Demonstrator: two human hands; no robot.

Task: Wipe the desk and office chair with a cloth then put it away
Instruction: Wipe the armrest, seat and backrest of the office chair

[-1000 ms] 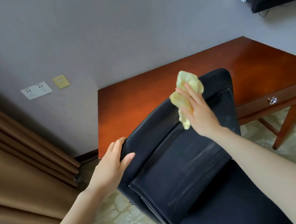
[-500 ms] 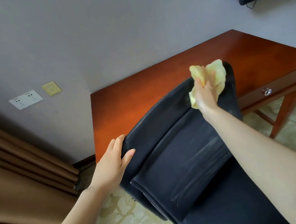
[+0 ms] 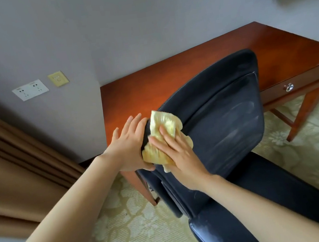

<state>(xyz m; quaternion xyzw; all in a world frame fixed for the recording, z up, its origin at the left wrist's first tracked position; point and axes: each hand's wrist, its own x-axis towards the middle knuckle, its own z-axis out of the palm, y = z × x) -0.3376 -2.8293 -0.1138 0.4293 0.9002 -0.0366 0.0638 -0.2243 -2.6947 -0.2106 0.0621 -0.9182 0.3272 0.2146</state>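
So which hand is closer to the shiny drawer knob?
The right hand. It presses the yellow cloth on the chair back, on the drawer knob side. The left hand grips the chair's far edge, further from the knob.

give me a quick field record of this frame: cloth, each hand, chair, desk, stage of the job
cloth: yellow cloth pressed against the left end of the chair back
right hand: right hand flat on the cloth, fingers straight
left hand: left hand holds the chair back's left edge, beside the cloth
chair: black office chair, smeary streaks on its back
desk: wooden desk behind the chair, drawer knob at the front
stage: wiping the chair
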